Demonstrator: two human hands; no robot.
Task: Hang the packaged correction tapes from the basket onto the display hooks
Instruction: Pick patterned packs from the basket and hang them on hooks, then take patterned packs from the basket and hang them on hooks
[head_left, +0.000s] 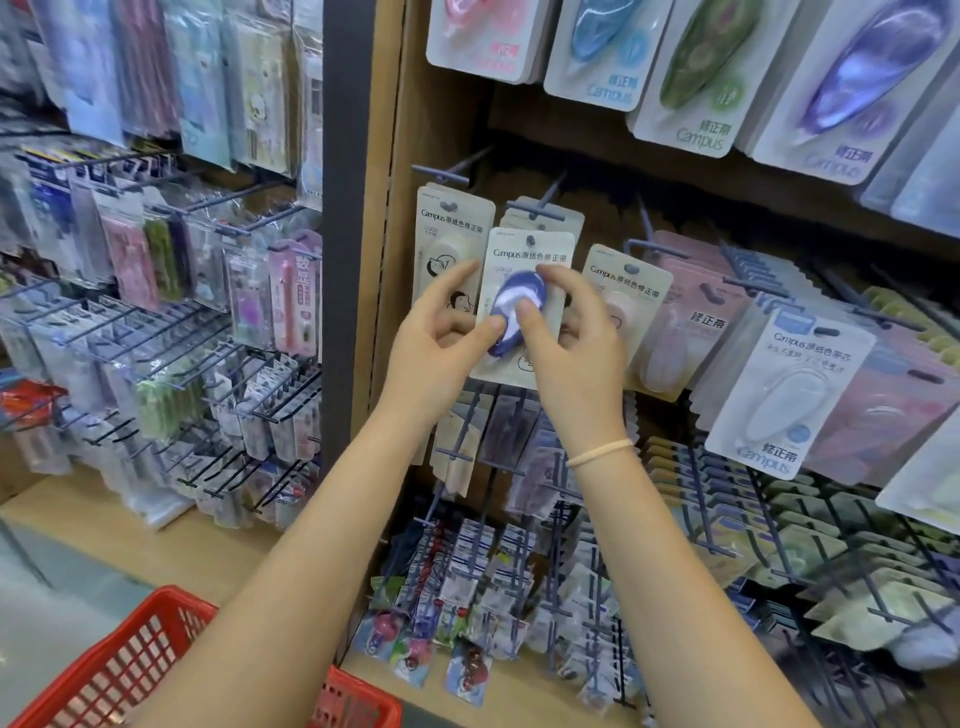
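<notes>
A packaged correction tape, a pale card with a blue-and-white tape in a blister, is held up against the display. My left hand grips its lower left side and my right hand pinches the blister from the right. The card's hang hole sits just below the tip of a blue display hook that carries similar cards behind. The red basket stands at the bottom left, below my forearms; its contents are hidden.
More Campus correction tapes hang on a left hook and a right hook. Larger packs fill the row above. Rows of hooks with small goods crowd the lower shelf and the left rack.
</notes>
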